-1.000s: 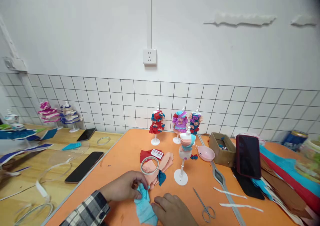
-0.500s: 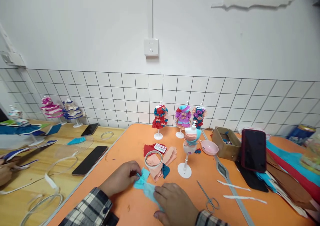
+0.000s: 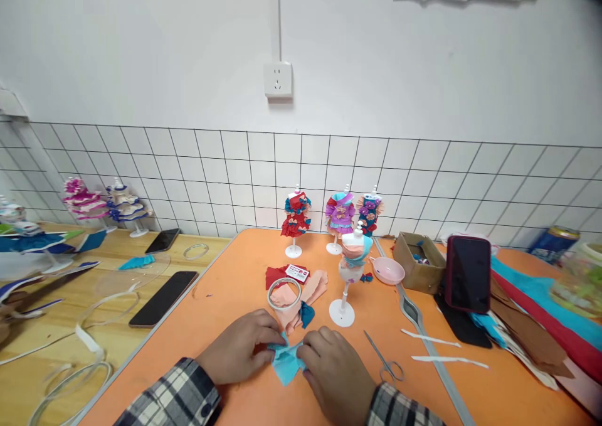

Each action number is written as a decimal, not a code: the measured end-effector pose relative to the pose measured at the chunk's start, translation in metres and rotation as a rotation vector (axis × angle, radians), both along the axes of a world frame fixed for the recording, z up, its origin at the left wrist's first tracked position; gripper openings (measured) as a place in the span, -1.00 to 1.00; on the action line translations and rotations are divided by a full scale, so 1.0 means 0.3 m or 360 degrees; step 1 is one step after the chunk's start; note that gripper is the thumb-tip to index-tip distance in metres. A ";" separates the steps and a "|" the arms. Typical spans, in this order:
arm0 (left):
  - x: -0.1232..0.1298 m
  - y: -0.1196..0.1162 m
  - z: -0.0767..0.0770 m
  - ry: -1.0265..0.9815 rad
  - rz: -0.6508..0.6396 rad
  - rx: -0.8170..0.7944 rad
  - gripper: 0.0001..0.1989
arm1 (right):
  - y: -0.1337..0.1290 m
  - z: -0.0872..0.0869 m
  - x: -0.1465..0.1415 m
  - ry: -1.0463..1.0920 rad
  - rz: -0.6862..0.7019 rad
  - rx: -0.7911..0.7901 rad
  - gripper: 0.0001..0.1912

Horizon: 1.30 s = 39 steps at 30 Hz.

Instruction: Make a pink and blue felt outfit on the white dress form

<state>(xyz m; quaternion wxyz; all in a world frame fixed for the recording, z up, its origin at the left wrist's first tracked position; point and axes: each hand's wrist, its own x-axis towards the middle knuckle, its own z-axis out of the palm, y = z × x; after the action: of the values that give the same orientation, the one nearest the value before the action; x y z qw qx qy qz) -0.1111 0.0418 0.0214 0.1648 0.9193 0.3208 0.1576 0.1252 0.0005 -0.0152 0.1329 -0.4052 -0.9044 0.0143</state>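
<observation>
A light-blue piece of crepe paper (image 3: 286, 364) lies bunched between my two hands, low over the orange table. My left hand (image 3: 244, 347) pinches its left side between thumb and fingers. Curled around its right side are the fingers of my right hand (image 3: 336, 369); their tips are partly hidden. Just beyond, a roll of tape (image 3: 284, 294) rests on peach crepe paper (image 3: 320, 283), beside a dark-teal scrap (image 3: 306, 314) and red crepe paper (image 3: 275, 276). Small scissors (image 3: 382, 356) lie right of my right hand. Behind them stands a small dress form (image 3: 353, 269) wrapped in coloured paper.
Dressed miniature forms (image 3: 296, 222) stand along the wall. To the right are a pink dish (image 3: 388, 270), a cardboard box (image 3: 418, 263), an upright phone (image 3: 467, 274), white strips (image 3: 450, 360) and crepe sheets (image 3: 531, 335). Left, a wooden table (image 3: 155, 357) holds a phone (image 3: 163, 298) and a co-worker's things.
My right hand has drawn closer to my left, and the stretched light-blue paper is now bunched between them. The view has shifted slightly.
</observation>
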 end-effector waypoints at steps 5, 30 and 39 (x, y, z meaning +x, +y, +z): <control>0.014 -0.012 -0.001 -0.0117 -0.0127 0.0077 -0.46 | 0.007 -0.027 0.012 -0.0024 0.0086 -0.0032 -0.83; 0.046 -0.009 -0.023 0.0136 -0.0112 0.0141 -0.65 | 0.027 0.016 0.067 0.0357 -0.0103 -0.0511 -0.77; -0.031 0.014 -0.024 0.0349 0.0275 0.0211 -0.47 | 0.057 0.035 0.034 0.0373 -0.0176 -0.0017 -0.75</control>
<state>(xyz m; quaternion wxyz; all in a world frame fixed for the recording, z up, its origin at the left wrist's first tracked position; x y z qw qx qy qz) -0.1204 0.0458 0.0142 0.0536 0.9088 0.4037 0.0907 0.1354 0.0175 -0.0046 0.2360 -0.4507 -0.8589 0.0590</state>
